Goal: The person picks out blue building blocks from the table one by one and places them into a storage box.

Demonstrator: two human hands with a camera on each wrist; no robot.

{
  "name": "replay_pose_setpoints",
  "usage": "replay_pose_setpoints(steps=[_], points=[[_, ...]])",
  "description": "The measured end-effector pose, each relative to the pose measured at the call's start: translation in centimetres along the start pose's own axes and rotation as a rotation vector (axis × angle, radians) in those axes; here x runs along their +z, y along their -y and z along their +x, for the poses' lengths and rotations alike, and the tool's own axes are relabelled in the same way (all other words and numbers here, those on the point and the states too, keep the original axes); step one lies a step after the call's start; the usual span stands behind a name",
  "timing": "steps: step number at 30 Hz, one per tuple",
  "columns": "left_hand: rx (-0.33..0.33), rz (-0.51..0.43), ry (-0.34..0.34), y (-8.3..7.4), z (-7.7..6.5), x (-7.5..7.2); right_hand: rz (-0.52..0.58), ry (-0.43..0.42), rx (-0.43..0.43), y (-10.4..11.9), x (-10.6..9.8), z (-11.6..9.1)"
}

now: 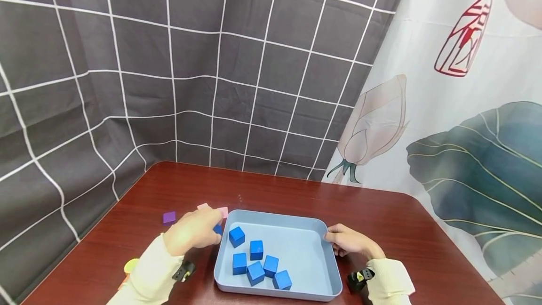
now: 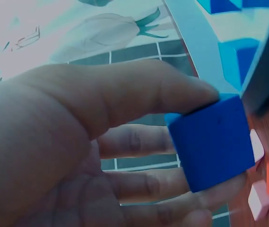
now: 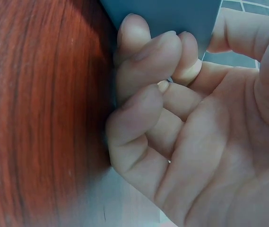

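Note:
My left hand (image 1: pixel 195 229) pinches a blue cube (image 2: pixel 212 144) between thumb and fingers, just outside the left wall of a light blue tray (image 1: pixel 302 248). Most of that cube is hidden by the hand in the head view. Inside the tray, several blue cubes (image 1: pixel 256 250) lie loosely over its left and front part. At the opposite side, my right hand (image 1: pixel 351 240) grips the tray's right wall. Its thumb is at the rim, and the other fingers curl against the outside of the wall, low beside the tabletop, in the right wrist view.
Beyond the left hand lie pink pieces (image 1: pixel 223 212) and a purple block (image 1: pixel 169 217) on the dark red table (image 1: pixel 271 192). A yellow piece (image 1: pixel 131 265) and an orange one show beside the left sleeve. A grey gridded curtain (image 1: pixel 237 60) hangs behind the table.

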State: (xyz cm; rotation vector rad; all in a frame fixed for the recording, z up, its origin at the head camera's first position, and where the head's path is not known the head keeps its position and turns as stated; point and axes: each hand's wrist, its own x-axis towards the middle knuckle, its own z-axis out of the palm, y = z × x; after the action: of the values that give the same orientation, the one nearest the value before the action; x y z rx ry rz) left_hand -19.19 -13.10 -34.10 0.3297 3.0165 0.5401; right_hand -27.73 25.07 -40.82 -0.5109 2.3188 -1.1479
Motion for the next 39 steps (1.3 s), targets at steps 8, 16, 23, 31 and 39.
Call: replay_pose_setpoints(steps=[8,16,23,31,39], points=[[0.115,-0.009,-0.062,-1.7,1.0,1.3,-0.007,0.016,0.000,0.0,-0.1,0.1],[0.229,-0.023,-0.079,-2.9,2.4,3.1,-0.008,-0.005,0.000,-0.1,-0.1,-0.1],[0.264,-0.055,-0.139,-3.0,3.1,4.1,0.009,0.003,-0.011,-0.2,-0.1,0.1],[0.256,-0.019,-0.167,-2.6,2.9,4.1,0.007,0.007,-0.009,-0.2,0.0,0.1],[0.233,-0.024,-0.148,-3.0,2.8,3.7,0.008,0.009,-0.008,0.0,-0.1,0.1]])
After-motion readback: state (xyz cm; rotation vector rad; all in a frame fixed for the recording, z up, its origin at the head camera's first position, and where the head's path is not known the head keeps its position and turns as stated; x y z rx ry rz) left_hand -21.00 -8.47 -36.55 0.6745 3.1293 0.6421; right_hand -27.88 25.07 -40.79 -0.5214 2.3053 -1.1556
